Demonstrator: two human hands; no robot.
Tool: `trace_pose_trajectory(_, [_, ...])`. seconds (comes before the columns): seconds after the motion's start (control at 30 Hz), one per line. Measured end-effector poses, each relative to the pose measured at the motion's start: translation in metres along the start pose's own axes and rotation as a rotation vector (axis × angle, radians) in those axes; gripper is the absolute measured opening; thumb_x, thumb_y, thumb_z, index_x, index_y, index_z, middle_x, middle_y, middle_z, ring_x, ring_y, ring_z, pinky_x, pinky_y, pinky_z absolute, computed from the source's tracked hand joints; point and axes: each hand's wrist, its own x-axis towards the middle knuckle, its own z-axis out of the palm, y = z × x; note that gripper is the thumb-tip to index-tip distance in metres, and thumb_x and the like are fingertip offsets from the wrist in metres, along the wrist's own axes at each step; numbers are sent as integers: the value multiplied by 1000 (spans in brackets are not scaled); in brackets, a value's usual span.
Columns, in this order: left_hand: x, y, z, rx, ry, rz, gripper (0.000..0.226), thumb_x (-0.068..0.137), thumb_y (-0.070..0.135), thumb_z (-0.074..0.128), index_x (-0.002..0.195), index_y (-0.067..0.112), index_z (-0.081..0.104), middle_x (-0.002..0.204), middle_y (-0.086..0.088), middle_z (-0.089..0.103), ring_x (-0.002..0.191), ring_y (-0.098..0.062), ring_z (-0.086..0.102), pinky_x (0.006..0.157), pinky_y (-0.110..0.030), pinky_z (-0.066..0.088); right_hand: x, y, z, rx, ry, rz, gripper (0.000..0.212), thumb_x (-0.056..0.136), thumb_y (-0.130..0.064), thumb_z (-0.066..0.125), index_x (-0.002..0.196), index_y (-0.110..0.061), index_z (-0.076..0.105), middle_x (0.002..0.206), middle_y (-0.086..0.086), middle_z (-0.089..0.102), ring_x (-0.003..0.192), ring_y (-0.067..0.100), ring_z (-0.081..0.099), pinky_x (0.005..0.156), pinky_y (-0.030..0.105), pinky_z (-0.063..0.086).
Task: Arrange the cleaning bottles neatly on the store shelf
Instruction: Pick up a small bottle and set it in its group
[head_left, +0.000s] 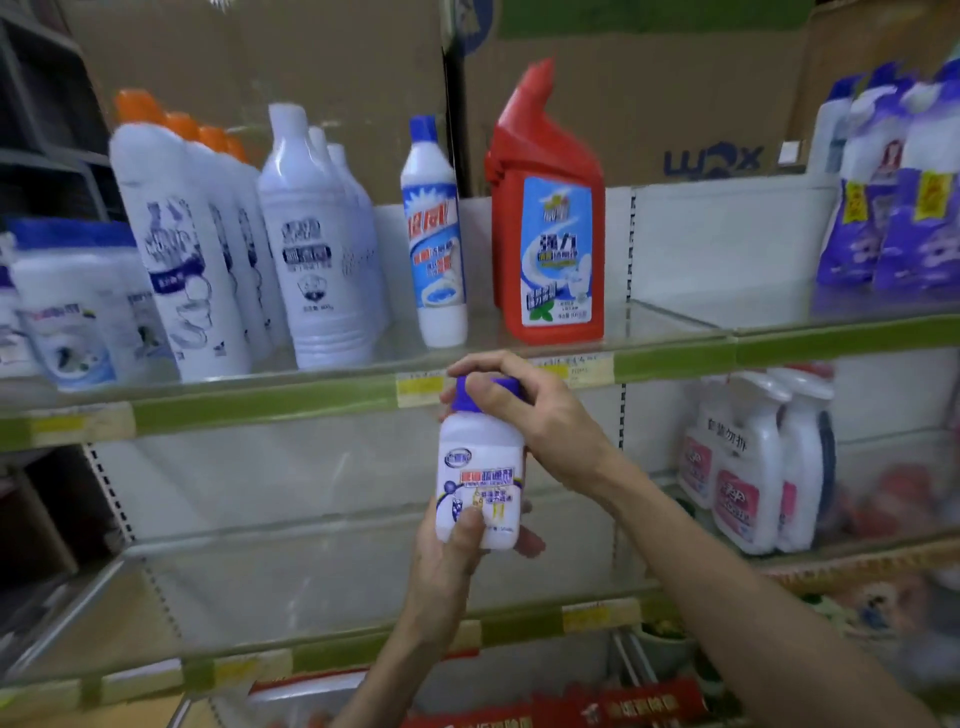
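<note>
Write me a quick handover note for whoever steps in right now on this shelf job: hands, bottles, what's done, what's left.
Left hand: grips the base of the small white bottle, held upright in front of the shelves.
Right hand: curled over its purple cap.
Upper shelf: orange-capped white bottles, plain white bottles, a blue-capped bottle and a red bottle stand upright in rows.
Done: those rows look tidy.
Left: the held bottle is not yet on a shelf. The shelf below has bare room on the left; spray bottles stand on its right.
</note>
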Motion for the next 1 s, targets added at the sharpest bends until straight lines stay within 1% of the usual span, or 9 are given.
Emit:
trace_pose_trajectory(0.03, [7, 16, 5, -40, -4, -7, 70, 72, 77, 64, 105, 17, 74, 87, -21, 75, 67, -41, 70, 75, -55, 56, 9, -16, 1, 47, 2, 15, 27, 92, -30, 63, 111, -12, 67, 105, 15, 75, 98, 33, 72, 91, 49, 55])
trace_pose_trajectory(0.1, [20, 47, 12, -123, -10, -37, 67, 69, 79, 66, 100, 21, 76, 85, -22, 74, 61, -38, 67, 68, -50, 55, 27, -45, 3, 101, 18, 38, 24, 92, -30, 63, 108, -13, 69, 97, 12, 75, 91, 29, 69, 87, 45, 54])
trace_pose_trajectory(0.23, [40, 92, 21, -158, -33, -49, 68, 66, 79, 69, 101, 21, 77, 88, -20, 73, 57, -37, 67, 60, -43, 56, 54, -85, 5, 160, 18, 70, 19, 96, -28, 61, 106, -14, 69, 94, 12, 72, 86, 26, 67, 81, 39, 54])
trace_pose_trajectory(0.3, [47, 107, 22, -169, -24, -42, 76, 64, 79, 70, 104, 14, 74, 90, -22, 72, 56, -37, 66, 59, -42, 56, 65, -99, 8, 192, 9, 71, 21, 93, -29, 62, 105, -14, 69, 93, 13, 72, 86, 28, 67, 80, 38, 55])
trace_pose_trajectory(0.43, [56, 122, 18, -150, 10, -17, 100, 65, 79, 70, 117, -5, 55, 89, -24, 70, 56, -38, 66, 61, -44, 56, 84, -110, 16, 212, -9, 57, 23, 91, -30, 62, 105, -13, 69, 91, 15, 72, 87, 32, 67, 85, 45, 52])
trace_pose_trajectory(0.57, [54, 132, 4, -155, 33, 29, 102, 68, 77, 69, 119, -9, 49, 95, -31, 66, 56, -38, 67, 60, -44, 57, 97, -108, 31, 252, -52, 46, 22, 90, -29, 63, 103, -14, 71, 90, 16, 71, 88, 34, 66, 88, 49, 51])
trace_pose_trajectory(0.7, [48, 141, -25, -157, 67, 51, 102, 68, 77, 70, 119, -9, 48, 95, -43, 59, 56, -39, 66, 59, -43, 56, 110, -105, 64, 269, -113, 55, 27, 88, -28, 62, 107, -11, 69, 88, 13, 72, 88, 33, 67, 81, 40, 55])
trace_pose_trajectory(0.9, [38, 170, -100, -125, 72, 80, 94, 72, 75, 68, 114, -7, 51, 86, -28, 64, 56, -39, 66, 58, -42, 55, 133, -104, 137, 306, -165, 49, 28, 90, -29, 62, 111, -10, 67, 91, 14, 71, 88, 34, 66, 80, 42, 55])
trace_pose_trajectory(1.0, [29, 189, -147, -113, 62, 84, 93, 72, 74, 68, 114, -7, 52, 85, -27, 66, 56, -38, 67, 57, -42, 56, 143, -102, 185, 305, -168, 46, 32, 90, -30, 61, 114, -10, 66, 92, 12, 72, 90, 33, 68, 77, 38, 57])
